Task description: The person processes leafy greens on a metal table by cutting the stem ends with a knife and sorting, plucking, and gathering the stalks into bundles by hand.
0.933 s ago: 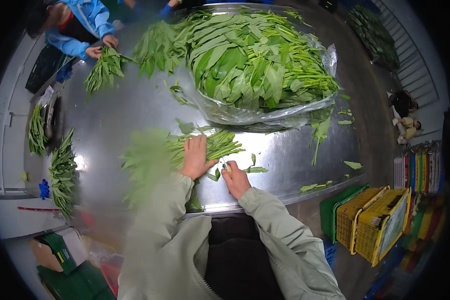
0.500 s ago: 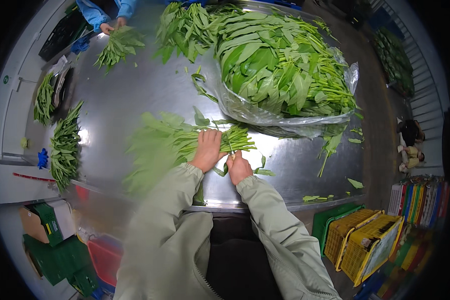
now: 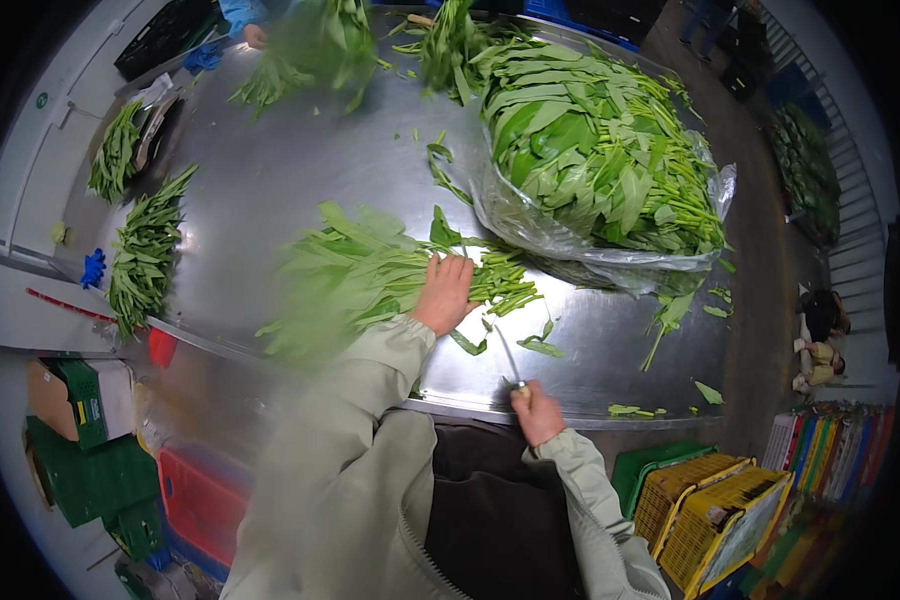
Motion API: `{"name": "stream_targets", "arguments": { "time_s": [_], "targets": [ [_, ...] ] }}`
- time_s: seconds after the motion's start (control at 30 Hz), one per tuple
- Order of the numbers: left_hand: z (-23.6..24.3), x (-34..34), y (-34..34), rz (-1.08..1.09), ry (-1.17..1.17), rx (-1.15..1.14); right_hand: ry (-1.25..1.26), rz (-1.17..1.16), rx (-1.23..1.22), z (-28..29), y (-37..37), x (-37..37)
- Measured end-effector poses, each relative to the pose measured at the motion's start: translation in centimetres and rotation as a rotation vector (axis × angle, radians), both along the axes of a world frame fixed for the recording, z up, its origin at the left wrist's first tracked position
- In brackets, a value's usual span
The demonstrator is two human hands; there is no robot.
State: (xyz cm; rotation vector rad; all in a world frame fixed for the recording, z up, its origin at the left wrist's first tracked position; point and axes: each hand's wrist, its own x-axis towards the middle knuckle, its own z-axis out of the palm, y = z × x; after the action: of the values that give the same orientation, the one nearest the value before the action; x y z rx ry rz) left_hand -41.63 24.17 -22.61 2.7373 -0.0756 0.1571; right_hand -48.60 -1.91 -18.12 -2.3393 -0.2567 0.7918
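Observation:
My left hand (image 3: 447, 295) presses down on a bunch of leafy greens (image 3: 370, 265), fingers wrapped over its stems. The bunch lies flat on the metal table, leaves to the left and pale-green stem ends (image 3: 510, 285) to the right of the hand. My right hand (image 3: 538, 412) is closed round the handle of a knife (image 3: 507, 350) at the table's near edge. Its narrow blade points up and away, apart from the stems. A few loose leaves (image 3: 540, 347) lie near the blade.
A big heap of greens (image 3: 600, 150) in a clear plastic bag (image 3: 540, 235) stands at the far right. Another bunch (image 3: 145, 255) lies along the left edge. At the far left a person's hand (image 3: 255, 37) shows beside greens. Yellow crates (image 3: 735, 525) stand at the lower right.
My right hand has drawn the knife back from the stems, toward me and to the right. My left hand stays on the bunch. The other person's greens have moved right and blurred.

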Motion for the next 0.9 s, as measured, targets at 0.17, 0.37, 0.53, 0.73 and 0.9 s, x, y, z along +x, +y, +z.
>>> {"name": "stream_targets", "arguments": {
  "time_s": [0.17, 0.37, 0.53, 0.73, 0.9],
  "targets": [
    [3.1, -1.2, 1.1, -0.059, 0.018, -0.149, -0.406, -0.212, -0.019, -1.5, -3.0, 3.3],
    [5.6, -3.3, 10.7, 0.129, -0.158, -0.249, -1.011, -0.061, -0.117, 1.1, -1.2, 5.0],
    [6.5, 0.3, 17.0, 0.217, 0.132, -0.379, 0.068, -0.151, 0.332, -0.5, 6.4, 2.0],
    [-0.4, 1.0, 21.4, 0.042, -0.084, -0.065, 0.140, -0.032, 0.323, -3.7, 14.0, 0.9],
    [2.8, -1.8, 19.8, -0.031, 0.253, -0.077, 0.514, -0.094, 0.290, -3.8, 18.2, 1.6]
  ]
}}
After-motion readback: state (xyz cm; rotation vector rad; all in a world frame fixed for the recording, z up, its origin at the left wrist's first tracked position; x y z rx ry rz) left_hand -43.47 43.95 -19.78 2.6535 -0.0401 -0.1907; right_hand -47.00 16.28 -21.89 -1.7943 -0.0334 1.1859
